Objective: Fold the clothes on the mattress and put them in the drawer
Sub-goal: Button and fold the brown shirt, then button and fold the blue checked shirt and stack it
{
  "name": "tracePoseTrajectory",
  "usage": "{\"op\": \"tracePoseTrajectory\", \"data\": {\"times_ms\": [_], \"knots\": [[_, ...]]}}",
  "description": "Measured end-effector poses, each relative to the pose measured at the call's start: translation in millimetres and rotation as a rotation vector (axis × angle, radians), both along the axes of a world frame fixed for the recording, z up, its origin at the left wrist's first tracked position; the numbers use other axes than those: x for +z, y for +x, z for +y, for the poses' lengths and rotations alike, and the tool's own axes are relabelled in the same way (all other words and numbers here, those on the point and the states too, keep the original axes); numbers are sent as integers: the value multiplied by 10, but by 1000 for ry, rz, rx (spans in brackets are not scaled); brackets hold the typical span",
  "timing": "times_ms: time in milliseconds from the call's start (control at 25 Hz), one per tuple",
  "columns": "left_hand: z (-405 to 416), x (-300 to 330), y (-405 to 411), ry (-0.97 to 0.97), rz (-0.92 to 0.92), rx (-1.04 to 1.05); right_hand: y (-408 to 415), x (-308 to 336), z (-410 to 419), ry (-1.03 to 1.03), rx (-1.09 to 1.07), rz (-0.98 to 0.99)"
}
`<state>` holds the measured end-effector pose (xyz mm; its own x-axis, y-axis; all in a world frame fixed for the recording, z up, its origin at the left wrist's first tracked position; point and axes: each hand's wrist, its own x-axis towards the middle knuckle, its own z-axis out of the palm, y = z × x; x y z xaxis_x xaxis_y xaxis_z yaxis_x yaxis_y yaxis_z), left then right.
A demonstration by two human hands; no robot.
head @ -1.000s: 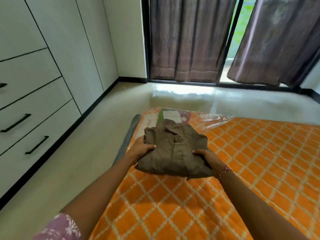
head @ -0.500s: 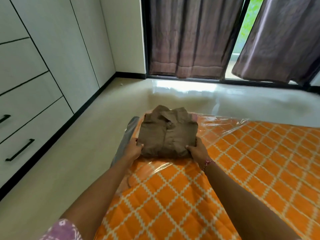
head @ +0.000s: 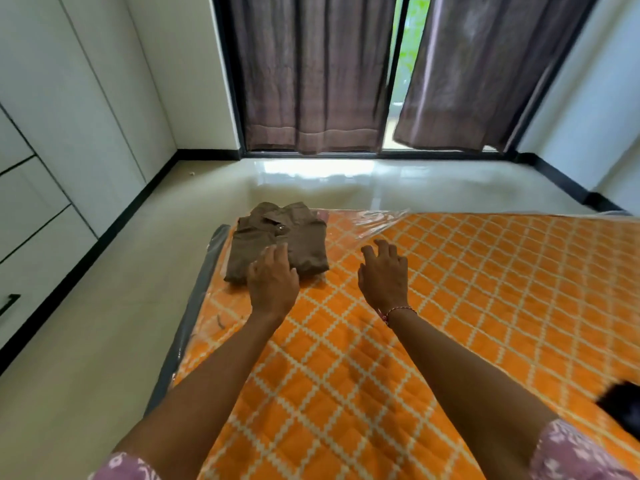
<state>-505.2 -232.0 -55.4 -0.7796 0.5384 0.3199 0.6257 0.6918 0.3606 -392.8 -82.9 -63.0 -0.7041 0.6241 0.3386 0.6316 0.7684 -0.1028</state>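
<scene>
shirt [head: 277,242] folded, mattress [head: 450,306] corner at 11 o'clock | left hand [head: 272,282] fingers straight, over near edge, contact unclear | right hand [head: 382,275] relaxed, empty, beside | next: scoop from both sides, keep flat for drawer [head: 31,244] at 9

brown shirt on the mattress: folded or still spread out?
Folded. The brown shirt lies as a compact rectangle, collar and button on top, at the mattress corner. Neither hand holds it.
</scene>
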Motion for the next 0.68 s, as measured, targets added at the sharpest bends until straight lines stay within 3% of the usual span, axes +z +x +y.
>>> {"op": "tracePoseTrajectory", "data": {"times_ms": [400,680], "knots": [[568,663,2518,169,136,-263,2771,619,34,280,-126,8],[1444,491,4251,166,99,-484,4691,668,763,285,-358,-132]]}}
